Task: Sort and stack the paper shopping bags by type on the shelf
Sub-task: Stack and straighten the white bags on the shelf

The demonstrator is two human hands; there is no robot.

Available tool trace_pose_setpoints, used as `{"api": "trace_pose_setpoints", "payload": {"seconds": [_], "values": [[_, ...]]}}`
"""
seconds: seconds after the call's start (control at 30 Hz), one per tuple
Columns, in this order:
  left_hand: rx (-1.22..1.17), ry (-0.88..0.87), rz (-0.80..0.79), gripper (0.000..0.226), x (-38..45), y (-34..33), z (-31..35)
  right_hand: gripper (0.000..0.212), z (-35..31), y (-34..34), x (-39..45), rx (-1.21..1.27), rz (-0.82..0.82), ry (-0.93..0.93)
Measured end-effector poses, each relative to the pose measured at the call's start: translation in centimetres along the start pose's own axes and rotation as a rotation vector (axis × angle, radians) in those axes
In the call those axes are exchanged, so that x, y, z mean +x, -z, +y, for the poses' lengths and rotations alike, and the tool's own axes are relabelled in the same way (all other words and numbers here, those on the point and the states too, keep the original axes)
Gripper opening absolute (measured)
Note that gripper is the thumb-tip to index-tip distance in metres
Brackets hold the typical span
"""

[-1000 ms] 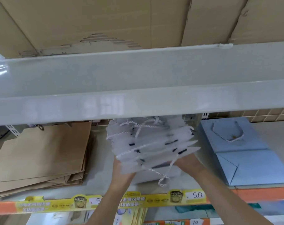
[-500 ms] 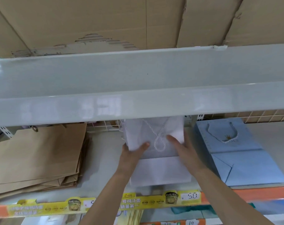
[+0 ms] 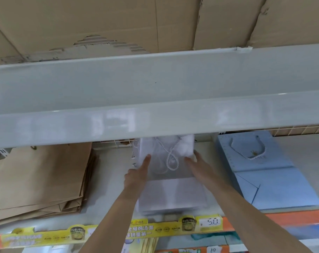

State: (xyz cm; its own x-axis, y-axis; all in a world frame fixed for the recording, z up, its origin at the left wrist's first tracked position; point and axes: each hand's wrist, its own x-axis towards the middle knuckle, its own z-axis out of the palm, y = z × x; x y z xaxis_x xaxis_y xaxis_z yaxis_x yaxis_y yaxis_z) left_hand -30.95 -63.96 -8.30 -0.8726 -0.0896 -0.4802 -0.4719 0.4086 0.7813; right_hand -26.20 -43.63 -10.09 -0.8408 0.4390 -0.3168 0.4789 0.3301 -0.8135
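On the middle shelf [image 3: 107,179], between brown bags [image 3: 40,179] and blue bags [image 3: 264,179], the white bag stack [image 3: 170,192] lies flat, long axis front-to-back; left hand [image 3: 136,175] and right hand [image 3: 200,168], fingers extended, press its far half, equally near.

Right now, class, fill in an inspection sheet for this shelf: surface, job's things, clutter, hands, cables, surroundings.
Surface: pale shelf board, orange front edge with a yellow price strip.
Job's things: stack of white paper bags with twisted cord handles in the middle; stack of brown kraft paper bags on the left; flat pale blue paper bags on the right.
Clutter: nothing seen.
Hands: left hand and right hand press straight fingers on the white stack.
Cables: nothing seen.
Surroundings: grey upper shelf, torn cardboard above it.
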Motion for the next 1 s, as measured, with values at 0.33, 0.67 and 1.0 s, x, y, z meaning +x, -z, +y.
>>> {"api": "trace_pose_setpoints", "payload": {"seconds": [0.33, 0.67, 1.0], "values": [[1.040, -0.810, 0.252, 0.056, 3.0, -0.1, 0.9, 0.059, -1.6, -0.3, 2.1, -0.728, 0.135, 0.622], [0.873, -0.782, 0.161, 0.049, 3.9, -1.0, 0.9, 0.054, -1.9, 0.0, 2.4, -0.777, 0.120, 0.577], [0.821, -0.791, 0.197, 0.052, 2.4, -0.1, 1.5, 0.034, -1.3, 2.9, 0.8, -0.641, 0.561, 0.417]]}}
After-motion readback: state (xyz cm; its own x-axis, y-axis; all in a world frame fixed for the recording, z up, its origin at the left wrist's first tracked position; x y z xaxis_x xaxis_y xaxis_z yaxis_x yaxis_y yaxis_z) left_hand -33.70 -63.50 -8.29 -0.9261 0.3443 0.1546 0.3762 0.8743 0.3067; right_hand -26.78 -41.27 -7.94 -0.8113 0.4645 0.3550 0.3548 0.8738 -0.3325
